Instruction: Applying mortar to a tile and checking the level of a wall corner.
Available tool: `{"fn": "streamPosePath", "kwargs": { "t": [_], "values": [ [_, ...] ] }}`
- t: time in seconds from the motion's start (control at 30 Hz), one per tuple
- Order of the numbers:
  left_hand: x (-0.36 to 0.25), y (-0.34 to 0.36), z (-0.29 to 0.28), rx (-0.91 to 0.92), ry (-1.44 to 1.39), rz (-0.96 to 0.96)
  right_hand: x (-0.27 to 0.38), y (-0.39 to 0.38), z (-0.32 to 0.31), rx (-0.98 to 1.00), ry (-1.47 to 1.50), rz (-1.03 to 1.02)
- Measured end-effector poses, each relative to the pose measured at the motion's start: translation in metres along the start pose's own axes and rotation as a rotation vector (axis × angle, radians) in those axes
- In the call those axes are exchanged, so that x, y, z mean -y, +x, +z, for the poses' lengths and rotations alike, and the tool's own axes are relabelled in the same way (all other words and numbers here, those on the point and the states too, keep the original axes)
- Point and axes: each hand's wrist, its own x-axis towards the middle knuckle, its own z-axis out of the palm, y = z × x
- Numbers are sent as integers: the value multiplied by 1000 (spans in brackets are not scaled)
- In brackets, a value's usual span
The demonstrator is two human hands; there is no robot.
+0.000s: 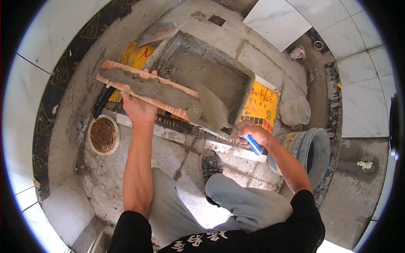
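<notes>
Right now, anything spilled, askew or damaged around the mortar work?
Nothing is clearly wrong. The left hand holds the long narrow terracotta tile strip, coated with grey mortar; the right hand works it with the blue-handled steel trowel. Only oddities: mortar smears on the yellow printed sheets and a crumpled wrapper on the floor.

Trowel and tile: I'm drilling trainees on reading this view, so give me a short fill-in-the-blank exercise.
1. The left hand holds a long tile strip coated with grey ____.
2. The right hand grips a trowel by its ____ handle.
3. The round bowl left of the left forearm holds rusty ____.
4. The bucket stands to the person's ____.

Missing words: mortar; blue; nails; right
</notes>
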Motion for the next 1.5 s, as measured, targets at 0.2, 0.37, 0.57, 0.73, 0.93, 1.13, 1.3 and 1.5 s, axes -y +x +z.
{"fn": "streamPosePath", "kwargs": {
  "t": [0.2,0.37,0.57,0.73,0.93,1.13,1.3,1.5],
  "values": [
    [-12,2,-7,36,54,-3,-1,-39,-25,-361,-212,35],
    [4,-4,4,66,-38,-106,30,-23,9,-484,-50,-340],
    [11,-6,14,109,-2,-59,5,15,28,-549,206,-262],
    [12,-4,12,105,-21,43,-1,16,31,-509,335,-272],
    [16,0,5,93,-138,36,0,50,71,-474,703,-338],
    [40,-12,21,-53,-254,17,14,76,82,-376,917,-485],
    [49,-21,21,-61,-206,-6,36,72,95,-387,916,-549],
    [41,-24,15,93,-257,-186,35,72,89,-494,885,-617]
  ]
}}
